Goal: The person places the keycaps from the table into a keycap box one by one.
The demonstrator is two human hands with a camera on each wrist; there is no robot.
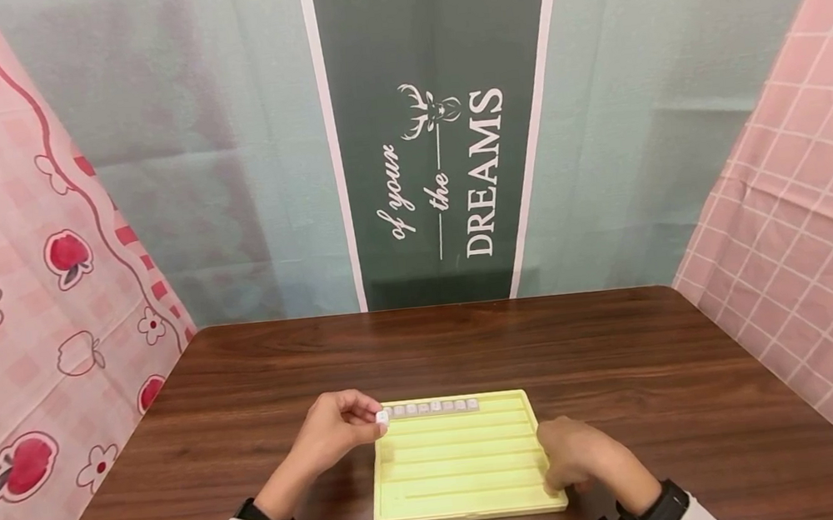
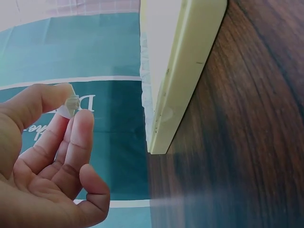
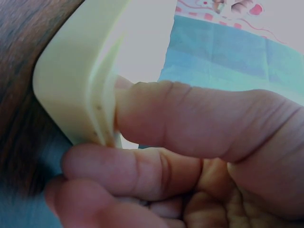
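A yellow tray [image 1: 470,502] with raised ridges across it lies on the table. Along its far edge sits a row of several white keycaps [image 1: 436,407]. My left hand [image 1: 335,427] is over the tray's far left corner and pinches one white keycap [image 2: 71,105] between thumb and fingertips; in the left wrist view the keycap stands clear of the tray's side wall [image 2: 190,76]. With thumb over the rim and fingers against the outer side, my right hand [image 1: 582,453] grips the tray's right edge. The right wrist view shows this rim [image 3: 102,104] close up.
The brown wooden table [image 1: 282,348] extends around the tray on all sides. Behind it hangs a green and grey curtain [image 1: 273,182] with lettering. Pink patterned cloths stand at the left [image 1: 75,310] and the right [image 1: 800,256].
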